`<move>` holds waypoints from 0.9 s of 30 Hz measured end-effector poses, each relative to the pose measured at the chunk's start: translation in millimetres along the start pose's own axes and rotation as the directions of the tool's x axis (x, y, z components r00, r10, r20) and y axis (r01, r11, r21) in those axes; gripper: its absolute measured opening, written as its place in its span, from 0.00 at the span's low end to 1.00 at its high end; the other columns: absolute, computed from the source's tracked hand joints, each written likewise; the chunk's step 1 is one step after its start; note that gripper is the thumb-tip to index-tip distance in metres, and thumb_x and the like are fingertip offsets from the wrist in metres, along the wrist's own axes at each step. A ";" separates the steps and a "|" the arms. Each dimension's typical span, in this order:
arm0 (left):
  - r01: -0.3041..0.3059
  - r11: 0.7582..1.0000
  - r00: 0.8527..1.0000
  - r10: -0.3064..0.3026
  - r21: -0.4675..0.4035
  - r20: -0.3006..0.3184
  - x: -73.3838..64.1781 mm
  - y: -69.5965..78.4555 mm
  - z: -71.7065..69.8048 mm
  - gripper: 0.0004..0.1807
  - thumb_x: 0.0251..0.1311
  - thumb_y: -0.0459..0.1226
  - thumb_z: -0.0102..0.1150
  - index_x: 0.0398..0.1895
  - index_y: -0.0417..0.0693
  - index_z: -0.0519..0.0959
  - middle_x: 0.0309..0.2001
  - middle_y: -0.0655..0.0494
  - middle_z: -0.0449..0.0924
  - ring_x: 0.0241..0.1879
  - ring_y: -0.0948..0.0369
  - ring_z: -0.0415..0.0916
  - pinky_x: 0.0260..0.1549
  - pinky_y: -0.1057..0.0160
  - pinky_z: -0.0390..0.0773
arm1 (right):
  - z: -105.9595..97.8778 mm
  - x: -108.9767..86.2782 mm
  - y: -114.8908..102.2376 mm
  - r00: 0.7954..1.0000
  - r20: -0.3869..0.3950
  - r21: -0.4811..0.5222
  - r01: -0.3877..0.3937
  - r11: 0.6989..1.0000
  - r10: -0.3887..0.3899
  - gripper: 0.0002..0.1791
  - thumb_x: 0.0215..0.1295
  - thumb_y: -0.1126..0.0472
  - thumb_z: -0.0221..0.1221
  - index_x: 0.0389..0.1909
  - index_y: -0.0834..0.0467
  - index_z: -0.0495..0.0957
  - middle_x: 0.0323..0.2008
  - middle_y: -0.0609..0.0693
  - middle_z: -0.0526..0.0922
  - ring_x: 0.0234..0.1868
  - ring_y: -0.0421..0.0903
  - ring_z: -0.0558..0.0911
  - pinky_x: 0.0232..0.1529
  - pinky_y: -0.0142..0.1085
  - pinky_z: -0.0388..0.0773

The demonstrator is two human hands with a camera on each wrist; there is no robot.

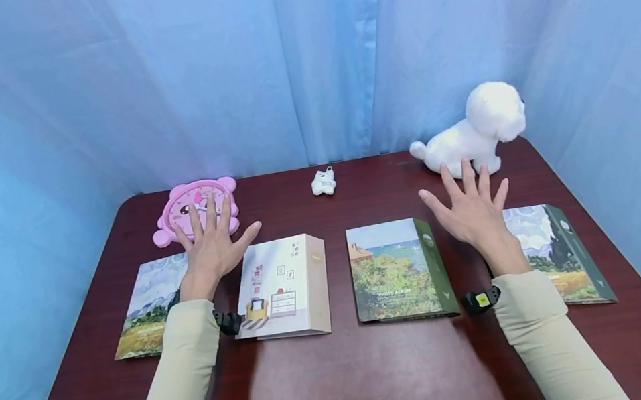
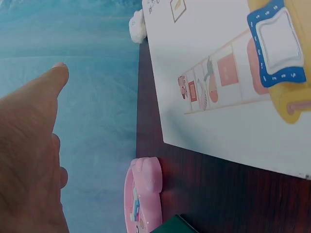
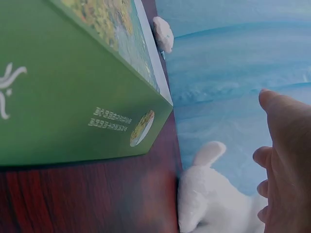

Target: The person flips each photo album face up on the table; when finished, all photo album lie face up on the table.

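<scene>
My left hand (image 1: 211,248), fingers spread, is held above the table between a landscape-covered album (image 1: 148,304) and a white album with a furniture drawing (image 1: 273,280). Its fingertips overlap a pink clock (image 1: 194,211) in the head view. My right hand (image 1: 474,210) is spread likewise, between a green-spined photo album (image 1: 393,271) and another landscape album (image 1: 551,244). Beyond its fingertips sits a white plush dog (image 1: 475,129). Neither hand holds anything. In the wrist views, the thumbs stand apart from the white album (image 2: 194,58) and the green spine (image 3: 58,97).
A small white bear-shaped keychain (image 1: 323,182) sits near the table's back edge, between clock and dog. Blue curtains (image 1: 218,71) hang behind the dark wooden table (image 1: 345,386) and on both sides. The albums stand in a row across its middle.
</scene>
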State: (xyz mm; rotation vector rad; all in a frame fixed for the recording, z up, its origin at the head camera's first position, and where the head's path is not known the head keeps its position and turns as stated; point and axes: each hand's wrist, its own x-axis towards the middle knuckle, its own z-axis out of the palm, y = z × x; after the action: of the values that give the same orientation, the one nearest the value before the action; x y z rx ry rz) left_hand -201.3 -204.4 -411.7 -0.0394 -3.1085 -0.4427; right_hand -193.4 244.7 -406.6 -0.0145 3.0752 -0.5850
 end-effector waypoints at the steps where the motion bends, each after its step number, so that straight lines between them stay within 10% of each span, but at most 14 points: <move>1: 0.001 1.000 1.000 -0.001 0.000 -0.001 -0.3 0.0 0.0 0.50 0.57 0.73 0.34 0.76 0.63 0.33 0.77 0.51 0.26 0.73 0.44 0.14 0.62 0.29 0.22 | 0.2 0.0 -0.2 1.000 -0.002 0.000 0.001 1.000 -0.001 0.46 0.64 0.25 0.30 0.77 0.46 0.36 0.74 0.55 0.20 0.71 0.61 0.17 0.58 0.70 0.15; 18: -0.001 0.993 1.000 -0.001 -0.120 -0.017 2.7 -9.4 -9.3 0.52 0.58 0.71 0.40 0.77 0.59 0.36 0.77 0.49 0.28 0.74 0.43 0.17 0.64 0.31 0.22 | -1.9 8.2 -20.1 0.992 -0.109 0.065 0.066 0.996 -0.059 0.47 0.64 0.25 0.37 0.77 0.44 0.37 0.76 0.54 0.26 0.75 0.60 0.27 0.68 0.65 0.28; 27: -0.044 0.927 0.995 0.008 -0.373 -0.097 5.1 -29.3 -34.7 0.46 0.62 0.59 0.52 0.77 0.58 0.43 0.76 0.49 0.45 0.74 0.45 0.42 0.66 0.33 0.47 | -3.3 23.5 -58.4 0.954 -0.208 0.193 0.255 0.947 -0.214 0.47 0.65 0.31 0.46 0.77 0.45 0.37 0.77 0.51 0.36 0.77 0.55 0.38 0.71 0.60 0.42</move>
State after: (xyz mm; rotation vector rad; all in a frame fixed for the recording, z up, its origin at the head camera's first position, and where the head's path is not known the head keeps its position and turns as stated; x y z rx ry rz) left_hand -207.1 -242.1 -386.5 -0.0571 -2.8787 -0.9998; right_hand -216.5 191.4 -382.3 -0.3505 3.1891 -0.9875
